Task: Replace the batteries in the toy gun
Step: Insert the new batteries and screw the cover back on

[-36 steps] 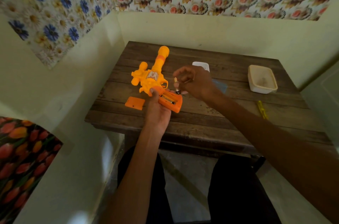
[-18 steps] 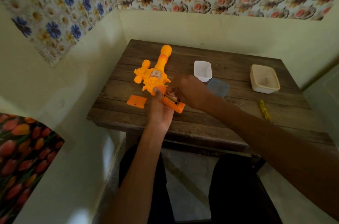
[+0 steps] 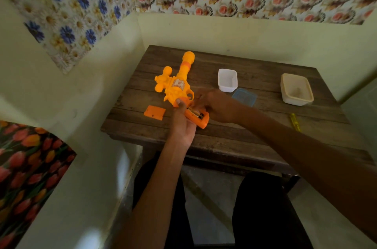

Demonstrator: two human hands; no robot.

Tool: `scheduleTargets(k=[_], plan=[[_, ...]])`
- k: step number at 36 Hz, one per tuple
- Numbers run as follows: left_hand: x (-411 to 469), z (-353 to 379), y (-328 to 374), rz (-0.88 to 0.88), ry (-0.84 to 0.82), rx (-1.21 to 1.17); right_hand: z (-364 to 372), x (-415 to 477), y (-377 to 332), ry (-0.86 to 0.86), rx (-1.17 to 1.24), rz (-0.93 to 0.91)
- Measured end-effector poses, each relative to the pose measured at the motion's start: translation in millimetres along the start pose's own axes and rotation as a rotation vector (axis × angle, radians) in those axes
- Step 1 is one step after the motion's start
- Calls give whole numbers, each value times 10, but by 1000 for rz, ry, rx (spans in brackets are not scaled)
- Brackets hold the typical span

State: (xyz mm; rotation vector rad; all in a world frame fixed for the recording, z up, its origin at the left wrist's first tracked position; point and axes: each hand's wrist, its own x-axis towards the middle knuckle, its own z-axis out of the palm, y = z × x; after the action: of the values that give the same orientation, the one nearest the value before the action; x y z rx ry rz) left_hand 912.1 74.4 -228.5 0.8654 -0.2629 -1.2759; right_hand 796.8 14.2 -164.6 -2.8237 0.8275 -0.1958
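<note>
An orange and yellow toy gun (image 3: 177, 85) lies on the wooden table (image 3: 234, 132), barrel pointing away. My left hand (image 3: 182, 124) grips its orange handle (image 3: 201, 120) from below, thumb near the trigger. The handle's battery bay is uncovered and batteries (image 3: 196, 113) lie inside it. My right hand (image 3: 217, 106) is over the upper end of the bay, fingertips pressing down on the batteries. The orange battery cover (image 3: 154, 112) lies flat on the table to the left of the handle.
A small white tub (image 3: 227, 80) and a blue lid (image 3: 244, 96) sit behind my right hand. A larger cream tub (image 3: 296, 89) stands at the back right. A yellow screwdriver (image 3: 295, 122) lies at the right edge. Walls close the left and back.
My right hand, which held a battery above the handle, has come down onto the battery bay. The battery now lies in the bay. The left hand keeps its hold.
</note>
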Motion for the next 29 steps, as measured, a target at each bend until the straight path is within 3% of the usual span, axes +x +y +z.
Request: scheduleTargets(k=[7, 10, 15, 23, 29], plan=[[-48, 7, 55, 28, -79, -19, -49, -107, -23, 170, 337, 203], [-69, -6, 59, -7, -77, -42, -47, -174, -37, 165, 433, 251], [-52, 14, 80, 40, -29, 57, 28, -241, -73, 128, 427, 271], [-142, -32, 171, 1, -124, 49, 89, -223, -77, 135, 400, 374], [-244, -120, 279, 5, -74, 341, 42, -288, -76, 155, 462, 431]])
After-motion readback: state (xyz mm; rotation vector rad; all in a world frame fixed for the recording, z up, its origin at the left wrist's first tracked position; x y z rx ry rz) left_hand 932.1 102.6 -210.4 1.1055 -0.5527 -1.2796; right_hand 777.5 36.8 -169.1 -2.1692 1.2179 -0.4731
